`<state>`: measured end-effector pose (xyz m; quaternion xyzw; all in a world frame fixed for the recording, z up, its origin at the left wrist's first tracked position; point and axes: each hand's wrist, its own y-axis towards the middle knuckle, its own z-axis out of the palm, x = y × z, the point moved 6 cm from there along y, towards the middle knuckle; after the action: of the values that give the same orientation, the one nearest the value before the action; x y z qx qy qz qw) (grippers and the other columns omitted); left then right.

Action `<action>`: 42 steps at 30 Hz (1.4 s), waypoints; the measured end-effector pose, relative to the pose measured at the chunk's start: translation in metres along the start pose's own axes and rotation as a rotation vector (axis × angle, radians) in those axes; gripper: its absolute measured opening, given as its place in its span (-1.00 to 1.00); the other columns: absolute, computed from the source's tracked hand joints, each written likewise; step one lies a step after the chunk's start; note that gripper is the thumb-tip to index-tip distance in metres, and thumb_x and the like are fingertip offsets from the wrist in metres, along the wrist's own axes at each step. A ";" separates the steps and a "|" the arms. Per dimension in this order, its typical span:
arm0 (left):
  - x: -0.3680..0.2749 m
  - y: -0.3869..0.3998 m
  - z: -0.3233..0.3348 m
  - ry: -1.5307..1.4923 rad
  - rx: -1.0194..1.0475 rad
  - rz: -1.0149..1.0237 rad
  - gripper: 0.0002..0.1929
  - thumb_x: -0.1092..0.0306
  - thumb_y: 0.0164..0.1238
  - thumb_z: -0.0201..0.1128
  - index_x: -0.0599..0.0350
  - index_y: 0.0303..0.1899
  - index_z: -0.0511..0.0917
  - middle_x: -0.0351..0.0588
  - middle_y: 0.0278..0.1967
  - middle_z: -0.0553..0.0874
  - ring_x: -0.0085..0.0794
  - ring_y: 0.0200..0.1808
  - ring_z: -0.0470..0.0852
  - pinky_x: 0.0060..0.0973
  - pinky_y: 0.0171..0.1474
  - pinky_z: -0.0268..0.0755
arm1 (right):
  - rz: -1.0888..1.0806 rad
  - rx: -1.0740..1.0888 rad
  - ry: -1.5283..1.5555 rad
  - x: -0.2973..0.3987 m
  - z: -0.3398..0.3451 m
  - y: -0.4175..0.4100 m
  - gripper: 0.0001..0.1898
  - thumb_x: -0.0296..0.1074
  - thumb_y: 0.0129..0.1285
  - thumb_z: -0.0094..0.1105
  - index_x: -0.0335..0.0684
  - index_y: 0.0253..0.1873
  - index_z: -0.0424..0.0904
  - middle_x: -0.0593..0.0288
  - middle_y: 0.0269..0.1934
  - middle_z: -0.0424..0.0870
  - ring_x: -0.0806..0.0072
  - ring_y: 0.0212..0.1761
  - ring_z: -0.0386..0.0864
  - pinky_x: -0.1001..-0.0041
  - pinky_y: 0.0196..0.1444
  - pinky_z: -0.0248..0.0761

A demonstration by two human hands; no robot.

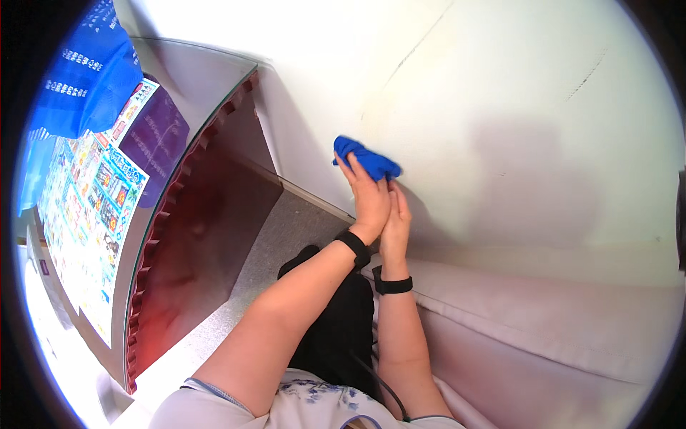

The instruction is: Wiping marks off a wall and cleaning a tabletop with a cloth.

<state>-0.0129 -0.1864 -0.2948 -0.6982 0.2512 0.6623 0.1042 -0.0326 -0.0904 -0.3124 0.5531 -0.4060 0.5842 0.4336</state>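
Note:
A crumpled blue cloth (367,158) lies against the white wall (455,139), in front of my fingertips. My left hand (371,198) presses on the cloth, its fingers spread over the lower edge. My right hand (396,217) is close beside it, the two hands touching, with its fingertips at the cloth's lower right edge; whether it grips the cloth is hidden. Both wrists wear black bands. Dark scuff marks (423,43) run across the wall above the cloth.
To the left stands a glass-topped table (120,279) with a ruffled red cloth edge, printed leaflets (80,198) and a blue bag bearing writing (91,80). A pale padded seat (514,316) runs along the wall at the lower right. Grey floor (305,220) shows between.

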 end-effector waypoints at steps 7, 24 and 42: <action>0.076 -0.001 0.003 -0.132 0.042 -0.436 -0.22 0.54 0.29 0.13 0.41 0.38 -0.22 0.43 0.37 -0.15 0.21 0.40 0.03 -0.26 0.42 -0.05 | 0.346 0.025 0.233 -0.072 0.005 -0.035 -0.64 -0.28 0.47 -0.11 -0.38 0.22 0.37 0.14 0.06 0.53 0.54 0.03 0.52 0.57 0.00 0.43; -0.106 0.075 -0.076 -0.080 -0.151 0.341 -0.41 0.44 0.34 0.06 0.31 0.35 0.07 0.24 0.37 0.07 0.01 0.42 0.04 -0.28 0.41 -0.08 | 0.328 0.365 -0.366 -0.084 -0.014 -0.120 -0.74 -0.34 0.39 0.00 -0.36 0.06 0.47 0.12 -0.05 0.61 0.44 -0.11 0.63 0.46 -0.07 0.48; 0.068 0.056 -0.048 0.014 -0.156 -0.145 -0.29 0.58 0.30 0.06 0.28 0.39 -0.14 0.46 0.35 -0.10 0.29 0.38 0.02 -0.19 0.42 -0.05 | -0.217 0.455 -1.014 -0.056 0.000 -0.141 -0.83 -0.31 0.24 0.09 -0.27 -0.22 0.59 0.07 -0.22 0.64 0.12 -0.12 0.55 0.24 0.02 0.35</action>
<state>0.0012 -0.2721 -0.3462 -0.7252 0.1485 0.6655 0.0954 0.1032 -0.0516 -0.3690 0.8826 -0.3680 0.2704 0.1117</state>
